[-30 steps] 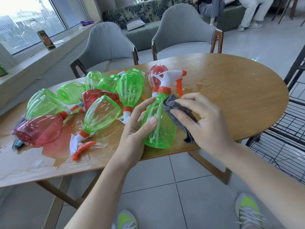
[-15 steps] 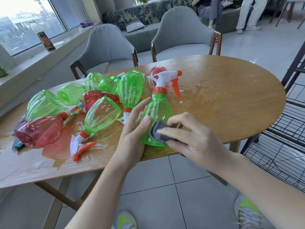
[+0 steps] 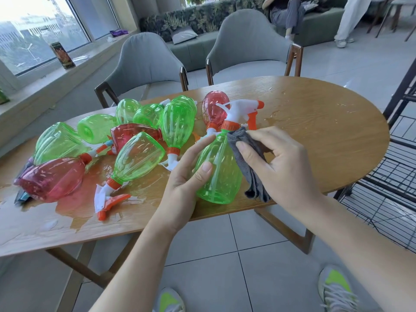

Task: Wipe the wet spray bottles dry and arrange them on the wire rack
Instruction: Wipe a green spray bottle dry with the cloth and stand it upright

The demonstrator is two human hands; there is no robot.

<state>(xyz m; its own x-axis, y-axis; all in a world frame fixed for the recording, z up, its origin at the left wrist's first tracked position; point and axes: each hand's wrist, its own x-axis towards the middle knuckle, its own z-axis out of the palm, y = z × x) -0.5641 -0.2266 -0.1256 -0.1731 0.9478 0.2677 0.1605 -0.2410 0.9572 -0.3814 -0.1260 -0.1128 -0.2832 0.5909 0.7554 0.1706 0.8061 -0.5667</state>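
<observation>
A green spray bottle (image 3: 221, 174) with a white and orange trigger head stands tilted at the table's near edge. My left hand (image 3: 189, 174) holds its left side, thumb across the front. My right hand (image 3: 279, 163) presses a grey cloth (image 3: 249, 158) against the bottle's right shoulder, just below the orange collar. Several more green and red spray bottles (image 3: 139, 156) lie on their sides to the left, in a puddle of water. The black wire rack (image 3: 396, 176) stands at the right edge of the view.
The wooden oval table (image 3: 326, 140) has water spots at its far right. Two grey chairs (image 3: 247, 48) stand behind it. A windowsill runs along the left. People are by a sofa at the back. My shoes show on the tiled floor below.
My right hand has slid the cloth from the bottle's lower body up to its shoulder. The left hand keeps its hold on the bottle.
</observation>
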